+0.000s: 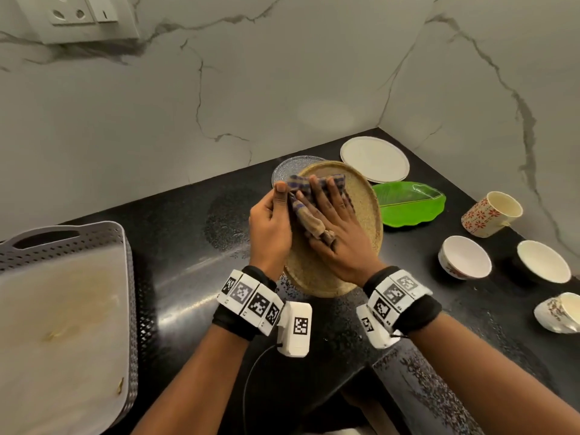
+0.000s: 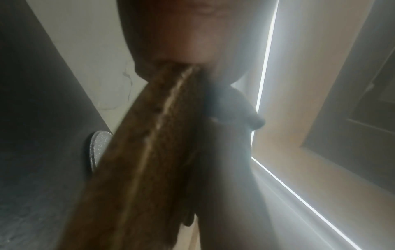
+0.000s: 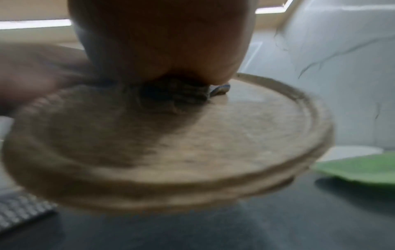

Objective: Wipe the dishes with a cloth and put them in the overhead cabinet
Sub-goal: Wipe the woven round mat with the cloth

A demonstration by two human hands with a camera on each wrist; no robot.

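Observation:
A round tan speckled plate [image 1: 361, 215] is held tilted above the black counter [image 1: 194, 277]. My left hand [image 1: 273, 218] grips its left rim, thumb on the upper face and fingers hidden underneath. My right hand [image 1: 335, 230] lies flat on the plate with straight, spread fingers and presses a blue-and-brown checked cloth [image 1: 303, 196] against it. In the left wrist view the plate's rim [image 2: 149, 135] runs edge-on out of the palm. The right wrist view shows the plate's face [image 3: 235, 135] with the bunched cloth [image 3: 171, 94] under the palm of my right hand [image 3: 162, 42].
Behind the tan plate lie a speckled glass plate [image 1: 287, 169] and a white plate [image 1: 375, 160]. To the right are a green leaf dish [image 1: 408, 202], a floral mug [image 1: 489, 213], two white bowls [image 1: 464, 257] and a tipped cup [image 1: 558, 312]. A grey perforated tray [image 1: 62, 309] stands at the left.

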